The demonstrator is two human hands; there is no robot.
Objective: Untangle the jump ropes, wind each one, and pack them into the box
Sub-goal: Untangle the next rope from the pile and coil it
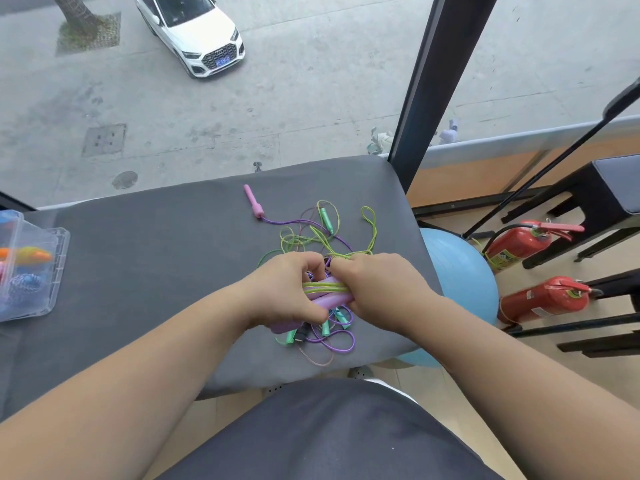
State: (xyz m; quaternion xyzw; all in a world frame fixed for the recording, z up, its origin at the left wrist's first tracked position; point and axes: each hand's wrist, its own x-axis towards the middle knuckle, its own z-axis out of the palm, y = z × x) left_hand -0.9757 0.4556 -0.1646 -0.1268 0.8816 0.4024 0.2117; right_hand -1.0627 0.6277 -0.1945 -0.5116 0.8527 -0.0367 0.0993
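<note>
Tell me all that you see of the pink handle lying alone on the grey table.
The pink handle looks like smooth plastic: a slim shaft with a thicker collar at its near end. It lies flat on the grey table, beyond the tangle of ropes. A purple cord leaves the collar and runs into that tangle.

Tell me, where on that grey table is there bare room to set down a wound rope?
The wide grey stretch of table between the clear box at the left edge and the rope tangle is bare. The right half is crowded: left hand and right hand grip it there.
</note>
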